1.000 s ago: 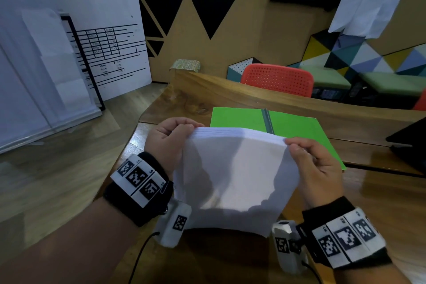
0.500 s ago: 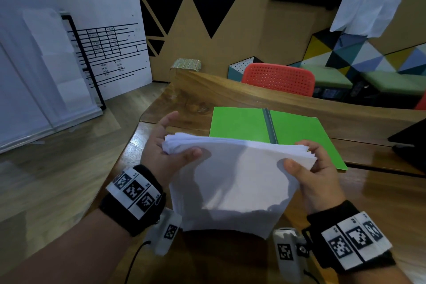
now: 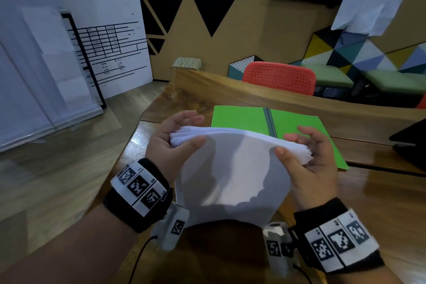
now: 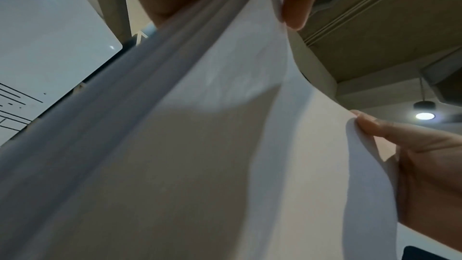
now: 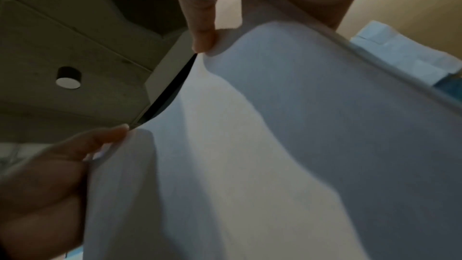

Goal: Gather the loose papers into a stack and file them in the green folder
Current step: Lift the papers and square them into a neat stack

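A stack of white papers (image 3: 232, 168) stands on its lower edge on the wooden table (image 3: 373, 193), tilted toward me and bowed between my hands. My left hand (image 3: 175, 143) grips its upper left corner, thumb on the near face, fingers behind. My right hand (image 3: 306, 157) holds the upper right corner the same way, where the sheet edges fan out. The green folder (image 3: 244, 117) lies open flat just behind the stack, its grey spine clip showing. The papers (image 4: 200, 145) fill the left wrist view, and the papers (image 5: 275, 145) fill the right wrist view.
A red perforated chair (image 3: 279, 77) stands behind the table's raised back edge. A dark laptop-like object (image 3: 412, 143) sits at the far right of the table. A whiteboard (image 3: 69, 30) leans at the left over wooden floor.
The stack's top has tipped toward me and bowed more. Both hands shifted from pinching the top edge to cupping the upper corners, thumbs on the near face.
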`<state>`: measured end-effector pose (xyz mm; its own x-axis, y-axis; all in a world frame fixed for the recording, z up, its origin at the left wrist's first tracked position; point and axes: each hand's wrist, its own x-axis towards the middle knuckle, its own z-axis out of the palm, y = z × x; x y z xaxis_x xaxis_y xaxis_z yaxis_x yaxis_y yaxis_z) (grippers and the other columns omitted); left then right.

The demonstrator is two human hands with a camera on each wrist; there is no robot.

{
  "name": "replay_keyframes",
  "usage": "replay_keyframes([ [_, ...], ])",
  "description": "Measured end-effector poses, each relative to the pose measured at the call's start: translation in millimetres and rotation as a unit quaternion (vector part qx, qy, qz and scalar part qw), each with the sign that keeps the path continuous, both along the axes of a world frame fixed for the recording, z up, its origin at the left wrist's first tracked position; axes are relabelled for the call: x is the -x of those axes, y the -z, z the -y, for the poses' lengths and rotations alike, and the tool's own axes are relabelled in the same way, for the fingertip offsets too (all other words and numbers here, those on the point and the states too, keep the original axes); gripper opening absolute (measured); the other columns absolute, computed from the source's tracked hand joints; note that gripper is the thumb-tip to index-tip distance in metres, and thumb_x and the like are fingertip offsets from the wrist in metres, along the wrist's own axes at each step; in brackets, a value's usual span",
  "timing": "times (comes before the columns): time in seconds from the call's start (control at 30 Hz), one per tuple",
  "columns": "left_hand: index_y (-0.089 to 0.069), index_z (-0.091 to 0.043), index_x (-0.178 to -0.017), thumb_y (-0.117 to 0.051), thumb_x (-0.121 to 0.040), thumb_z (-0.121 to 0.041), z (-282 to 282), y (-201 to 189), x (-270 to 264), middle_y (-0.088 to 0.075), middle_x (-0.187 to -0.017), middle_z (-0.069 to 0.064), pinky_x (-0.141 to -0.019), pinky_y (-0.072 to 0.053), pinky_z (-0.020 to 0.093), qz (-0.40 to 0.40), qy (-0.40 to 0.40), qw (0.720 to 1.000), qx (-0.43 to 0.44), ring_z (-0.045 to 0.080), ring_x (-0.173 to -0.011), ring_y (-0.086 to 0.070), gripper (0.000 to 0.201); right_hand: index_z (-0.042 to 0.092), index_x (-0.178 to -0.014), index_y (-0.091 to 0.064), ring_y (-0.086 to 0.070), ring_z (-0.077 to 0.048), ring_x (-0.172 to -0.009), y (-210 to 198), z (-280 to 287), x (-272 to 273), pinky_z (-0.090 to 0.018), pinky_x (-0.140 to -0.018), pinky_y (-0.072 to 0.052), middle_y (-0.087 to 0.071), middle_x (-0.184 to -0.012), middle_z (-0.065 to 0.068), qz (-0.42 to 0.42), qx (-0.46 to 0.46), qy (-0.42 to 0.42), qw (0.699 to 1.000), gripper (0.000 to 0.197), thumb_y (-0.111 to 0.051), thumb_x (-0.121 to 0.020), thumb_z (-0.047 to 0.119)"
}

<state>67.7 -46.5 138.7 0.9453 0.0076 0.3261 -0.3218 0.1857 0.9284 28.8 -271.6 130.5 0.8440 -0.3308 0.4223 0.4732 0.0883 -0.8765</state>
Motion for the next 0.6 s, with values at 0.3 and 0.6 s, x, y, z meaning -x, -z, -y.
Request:
replay_keyframes([
  [0.3, -0.064, -0.023, -0.062, -0.066, -0.05, -0.011, -1.9, 2.4, -7.6, -0.075, -0.082, -0.004, -0.067, -0.055, 0.02, -0.038, 0.033, 0.996, 0.068, 0.007, -0.076, -0.069, 0.017, 0.032, -0.089, -0.061, -0.061, 0.005, -0.065, 5.0, 8.5, -5.4, -0.012, -0.057, -0.051, -0.067, -0.078, 0.013, -0.012, -0.025, -0.037, 0.999, 0.022, -0.069, -0.071, 0.022],
  [0.6, -0.073, -0.019, -0.056, -0.078, -0.062, 0.002, 3.0, 6.7, 0.3, -0.07, -0.052, -0.005, -0.048, -0.052, 0.017, -0.121, -0.002, 0.993, -0.007, 0.005, -0.047, -0.063, 0.022, 0.021, -0.072, -0.071, -0.069, -0.008, -0.059, 13.3, 9.0, -6.1, -0.02, -0.054, -0.055, -0.074, -0.067, 0.005, -0.077, -0.119, -0.091, 0.986, 0.039, -0.085, -0.039, 0.035],
])
